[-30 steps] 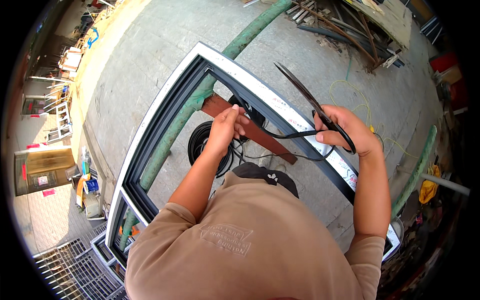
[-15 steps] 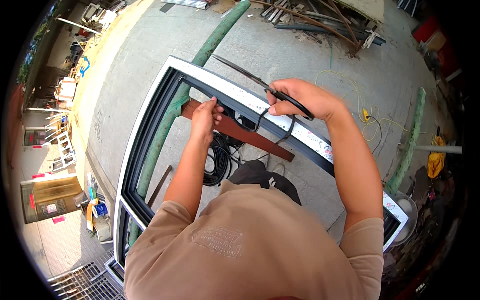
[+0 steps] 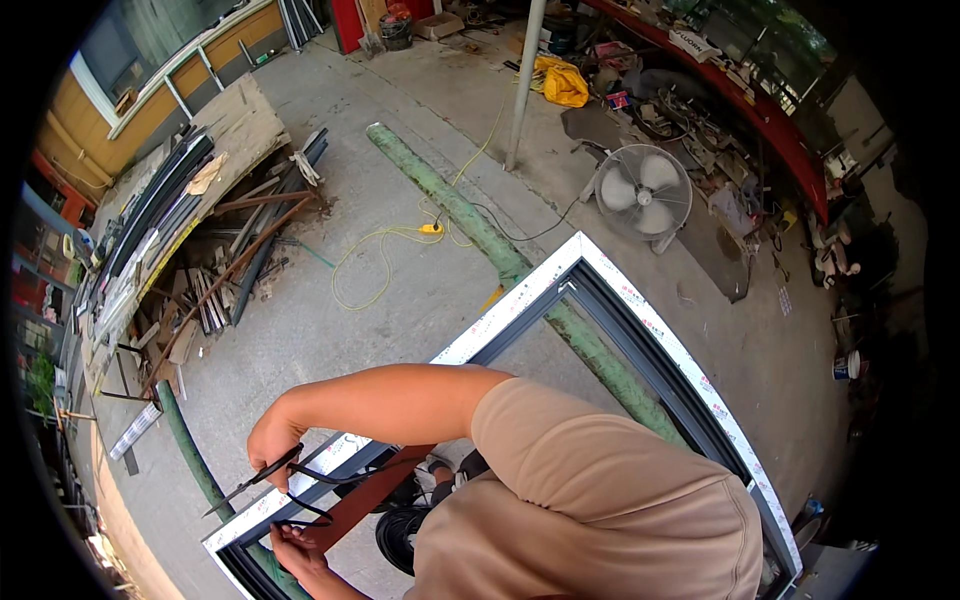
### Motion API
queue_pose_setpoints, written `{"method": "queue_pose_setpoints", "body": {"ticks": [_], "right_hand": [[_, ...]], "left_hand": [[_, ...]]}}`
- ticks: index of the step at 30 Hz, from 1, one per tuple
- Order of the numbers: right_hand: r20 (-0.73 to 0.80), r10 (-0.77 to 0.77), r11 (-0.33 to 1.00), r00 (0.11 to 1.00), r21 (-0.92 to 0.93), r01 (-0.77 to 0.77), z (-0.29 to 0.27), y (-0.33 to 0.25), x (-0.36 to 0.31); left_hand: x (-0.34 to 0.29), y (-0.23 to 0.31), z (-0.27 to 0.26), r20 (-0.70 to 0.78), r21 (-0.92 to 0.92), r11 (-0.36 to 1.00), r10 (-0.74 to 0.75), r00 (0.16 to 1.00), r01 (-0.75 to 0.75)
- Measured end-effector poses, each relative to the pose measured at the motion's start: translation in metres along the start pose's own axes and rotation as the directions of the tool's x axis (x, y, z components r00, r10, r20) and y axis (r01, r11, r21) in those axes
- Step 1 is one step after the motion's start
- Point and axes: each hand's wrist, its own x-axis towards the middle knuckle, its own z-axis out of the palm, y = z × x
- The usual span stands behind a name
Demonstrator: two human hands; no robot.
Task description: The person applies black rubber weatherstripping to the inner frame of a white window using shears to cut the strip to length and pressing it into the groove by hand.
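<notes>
I see the person has swung round to the right: the floor fan [image 3: 643, 190], half hidden before, now shows whole, a red worktop [image 3: 783, 137] has come into sight, and the white ladder has gone. The right hand [image 3: 275, 445], gripping scissors [image 3: 272, 467], has shifted left along the frame [image 3: 500, 312].

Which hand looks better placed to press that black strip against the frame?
Probably the left hand: its fingertips are at the inner edge of the white-faced frame, by the black strip, and no tool shows in it. The right hand is occupied with scissors.
</notes>
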Motion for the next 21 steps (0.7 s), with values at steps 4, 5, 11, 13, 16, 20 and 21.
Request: {"method": "queue_pose_setpoints", "body": {"ticks": [4,5,11,13,16,20,21], "right_hand": [[0.024,-0.031,0.999,0.999,0.036,0.03,0.003,0.007,0.018],[0.052,-0.018,1.0,0.998,0.02,0.017,0.002,0.011,0.02],[0.041,-0.058,0.998,0.997,0.012,0.057,0.003,0.002,0.015],[0.059,-0.048,0.999,0.997,-0.007,0.048,0.0,0.006,0.017],[0.092,-0.051,0.999,0.994,0.011,0.05,-0.004,0.007,0.016],[0.096,-0.03,1.0,0.995,-0.004,0.03,-0.001,-0.002,0.019],[0.088,-0.033,0.999,0.996,-0.02,0.035,0.0,-0.007,0.019]], "left_hand": [[0.034,-0.011,-0.032,-0.001,0.054,0.998,0.016,1.0,-0.016],[0.032,-0.011,-0.028,-0.009,0.064,0.997,0.032,0.999,-0.031],[0.029,-0.002,-0.033,0.038,0.094,0.995,0.009,0.999,-0.013],[0.011,-0.001,-0.015,0.017,0.134,0.988,0.072,0.997,-0.074],[-0.034,0.014,0.033,-0.073,0.169,0.984,0.068,0.995,-0.055],[-0.043,0.018,0.031,-0.113,0.167,0.986,0.042,0.993,-0.022],[-0.042,0.018,0.026,-0.101,0.157,0.987,0.032,0.994,-0.016]]}}
